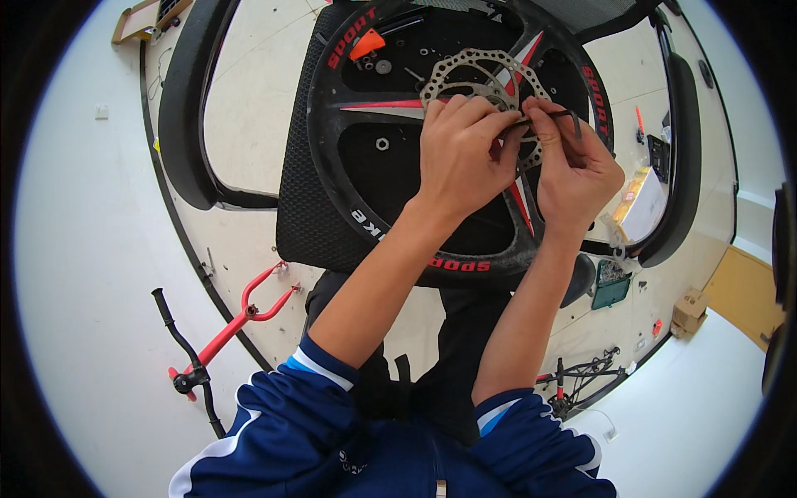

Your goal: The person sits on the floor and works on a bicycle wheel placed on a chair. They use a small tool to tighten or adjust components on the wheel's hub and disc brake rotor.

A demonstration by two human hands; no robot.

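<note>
Disc rotor (481, 79), silver with a toothed rim, sits at the hub of a black wheel (378, 220) with red spokes, lying flat on a black mat (295, 207) on the pale counter (249, 91), seen from above. Both hands meet over the rotor's right side. The left hand (461, 153) has its fingers pinched together on the long arm of a black hex key (558, 116), and the right hand (573, 170) has its fingers closed on the key's bent end. Loose nuts and bolts (382, 66) and an orange piece (367, 43) lie on the mat inside the wheel. A red bike frame (241, 319) lies at lower left, a yellow box (639, 203) at right. Likely risk: if the key is not fully seated, it could slip and round the bolt, or knuckles could strike the rotor's sharp teeth; the small loose hardware could also roll off and be lost.
</note>
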